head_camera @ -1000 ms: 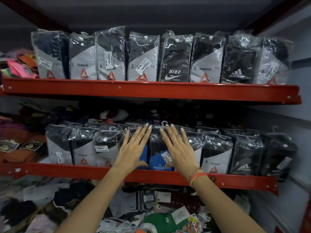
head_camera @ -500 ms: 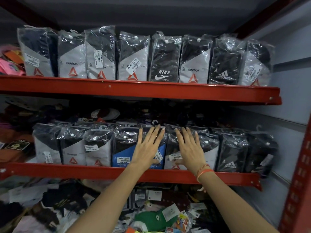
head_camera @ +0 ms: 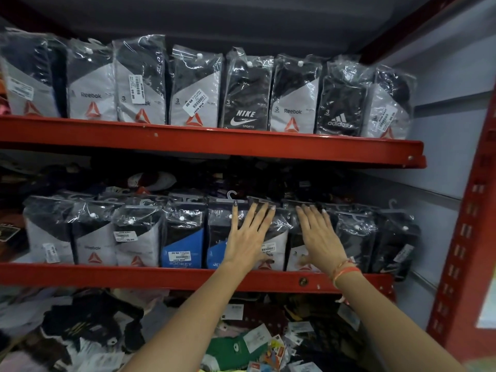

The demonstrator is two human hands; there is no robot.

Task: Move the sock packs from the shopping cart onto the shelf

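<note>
Since the earlier frames my two hands have slid rightward along the lower row of sock packs, and my view has swung the same way, so the red upright [head_camera: 467, 251] at the right now fills more of the edge.

My left hand [head_camera: 248, 237] lies flat, fingers spread, on the face of a pack with a blue panel [head_camera: 214, 253] and the grey-and-black pack beside it. My right hand [head_camera: 318, 237], with an orange band at the wrist, lies flat on the next packs to the right. Neither grip is closed; both palms press the fronts and hold nothing.

The sock packs [head_camera: 182, 237] stand upright, side by side and touching, on the lower red shelf [head_camera: 161, 277]. A second full row [head_camera: 247, 95] stands on the upper shelf [head_camera: 214, 142]. Loose clothing lies jumbled below. No shopping cart is in view.

I judge the packs light and soft, wrapped in crinkly, glossy plastic that is likely slippery. They will probably squash and lean rather than stand firm, so I would pinch one by its two side edges or lift it by the plastic hook [head_camera: 231, 196] on top.
</note>
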